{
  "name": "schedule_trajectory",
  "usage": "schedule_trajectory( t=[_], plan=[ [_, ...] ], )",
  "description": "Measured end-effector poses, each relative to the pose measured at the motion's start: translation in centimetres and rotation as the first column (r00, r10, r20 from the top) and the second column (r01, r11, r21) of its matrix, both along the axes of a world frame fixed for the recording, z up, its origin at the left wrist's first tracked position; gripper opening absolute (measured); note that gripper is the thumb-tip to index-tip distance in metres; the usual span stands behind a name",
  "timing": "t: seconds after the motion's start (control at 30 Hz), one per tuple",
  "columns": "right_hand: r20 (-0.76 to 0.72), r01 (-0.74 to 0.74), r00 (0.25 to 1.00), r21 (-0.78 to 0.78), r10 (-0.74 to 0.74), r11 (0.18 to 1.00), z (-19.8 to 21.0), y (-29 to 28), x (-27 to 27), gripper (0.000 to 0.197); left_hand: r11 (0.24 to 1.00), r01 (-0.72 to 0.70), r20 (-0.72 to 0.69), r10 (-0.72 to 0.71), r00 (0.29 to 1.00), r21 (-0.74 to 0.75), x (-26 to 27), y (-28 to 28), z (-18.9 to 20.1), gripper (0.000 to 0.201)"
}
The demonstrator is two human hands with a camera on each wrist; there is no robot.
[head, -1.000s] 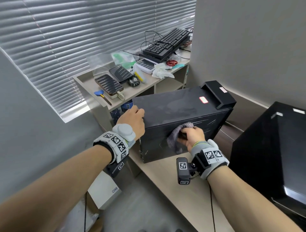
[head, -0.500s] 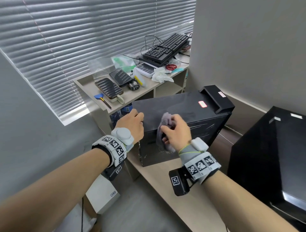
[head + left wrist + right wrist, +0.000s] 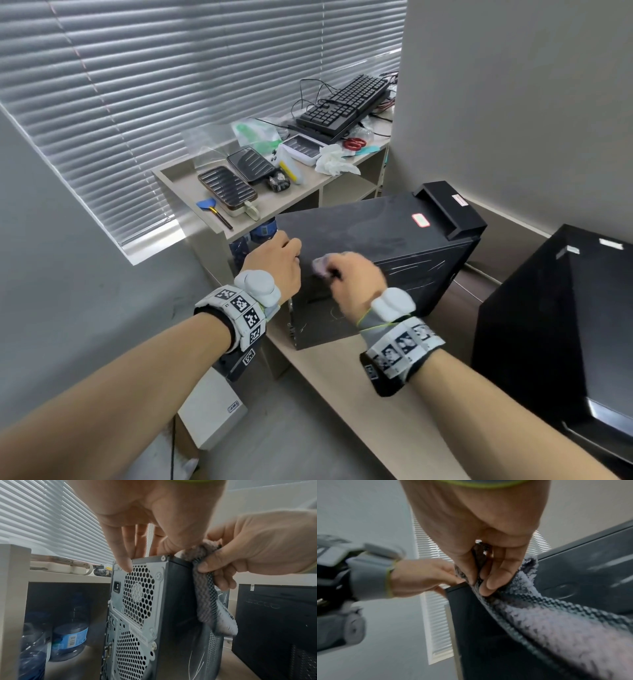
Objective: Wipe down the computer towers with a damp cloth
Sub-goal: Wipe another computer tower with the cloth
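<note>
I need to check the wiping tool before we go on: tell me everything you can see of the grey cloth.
The grey cloth looks like knobbly, woven microfibre, darker on one face, paler and fluffy at its free end. It is bunched in the right hand, pinched between thumb and fingers, at the top rear corner of the computer tower. The rest hangs limp down the tower's side panel.
</note>
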State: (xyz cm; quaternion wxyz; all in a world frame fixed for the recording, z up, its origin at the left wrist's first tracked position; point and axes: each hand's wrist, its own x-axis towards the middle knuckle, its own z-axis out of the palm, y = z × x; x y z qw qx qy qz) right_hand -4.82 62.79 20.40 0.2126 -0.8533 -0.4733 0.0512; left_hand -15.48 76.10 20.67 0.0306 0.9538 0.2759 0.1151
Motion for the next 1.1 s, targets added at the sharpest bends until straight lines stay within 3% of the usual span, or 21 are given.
schedule_trajectory(
  t=[0.1,0.2,0.37,0.53,0.63,0.77,0.93,1.1],
  plan=[
    [-0.025,-0.033,0.999,0.025,0.034,0.999,-0.3,0.9,-1.4,0.021,1.0,0.007,0.009,-0.007,1.0,-0.009,0.0,0.1,0.0,0.008],
    [-0.104,0.028,0.994,0.077,-0.02,0.997,-0.6,-1.4,1.9,0.031,1.0,0.027,0.006,-0.027,1.0,-0.014,-0.1,0.2,0.1,0.011],
    [-0.206,0.348,0.927,0.168,-0.312,0.922,-0.7,-6.3,9.9,0.019,0.999,0.002,-0.012,-0.002,1.0,-0.039,0.3,-0.3,0.4,0.013],
    [-0.291,0.56,0.816,0.181,-0.5,0.808,-0.4,-8.7,14.0,0.029,0.997,-0.054,-0.093,0.049,0.995,-0.053,1.8,-0.4,1.3,0.01],
    [-0.248,0.508,0.854,0.206,-0.457,0.836,-0.5,-8.0,13.1,0.023,0.997,-0.061,-0.089,0.057,0.994,-0.053,3.0,-1.1,1.4,0.015],
    [-0.203,0.362,0.927,0.253,-0.316,0.897,-1.0,-7.2,11.4,0.025,0.989,0.062,-0.091,-0.075,0.993,-0.134,5.9,-3.3,1.8,0.031],
    [0.092,0.373,0.924,-0.012,-0.37,0.928,-0.5,-8.6,12.7,0.041,0.973,0.107,-0.142,-0.138,0.98,-0.203,9.5,-5.5,2.4,0.034],
    [0.252,0.22,0.956,-0.281,-0.149,0.934,0.4,-7.0,13.4,0.068,0.986,0.083,-0.198,-0.111,0.974,-0.146,9.6,-5.6,2.6,0.032]
  ],
)
